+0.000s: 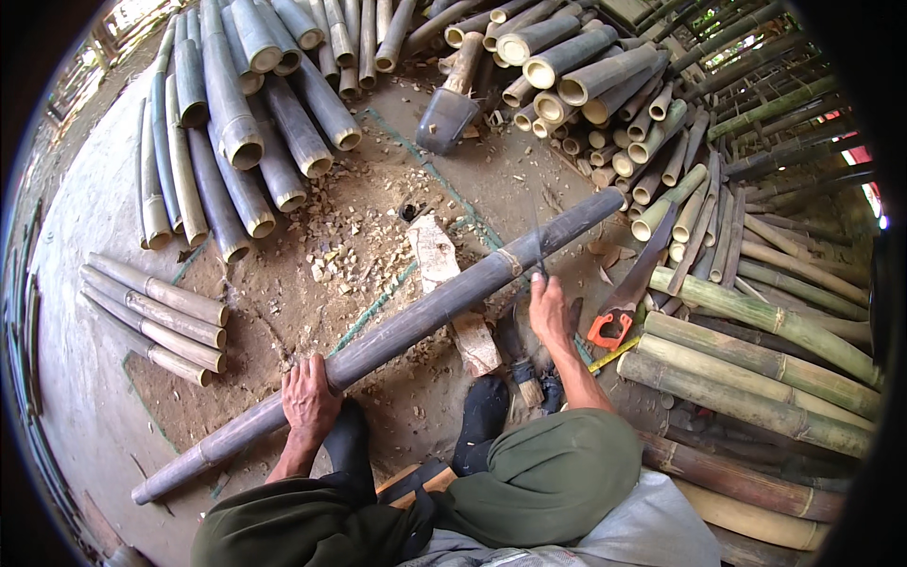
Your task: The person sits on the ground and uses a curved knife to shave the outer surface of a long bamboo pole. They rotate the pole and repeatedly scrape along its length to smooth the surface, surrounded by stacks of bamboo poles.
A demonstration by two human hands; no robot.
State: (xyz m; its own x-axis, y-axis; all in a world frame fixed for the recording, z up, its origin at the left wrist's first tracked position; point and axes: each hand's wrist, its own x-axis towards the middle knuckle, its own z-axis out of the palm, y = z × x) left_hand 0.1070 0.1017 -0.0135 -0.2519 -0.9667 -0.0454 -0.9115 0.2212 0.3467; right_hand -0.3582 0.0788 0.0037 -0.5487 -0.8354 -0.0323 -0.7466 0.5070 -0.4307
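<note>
Head view: person's L hand [310,397] is wrapped tight round a dark bamboo pole [406,331]; R hand [548,307] grips a blurred knife [539,253] up by its far end. Pole's across a wood block [477,345], long axis diag., lower-L to upper-R. Nr top, plastic tub [444,123] w/ bamboo pc [465,61], in or behind it, can't tell.

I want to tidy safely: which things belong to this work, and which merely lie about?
In use: dark bamboo pole under left hand; blurred blade in right hand; wooden block beneath pole.
Lying about: orange-handled saw; yellow tape measure; wood chips.
</note>
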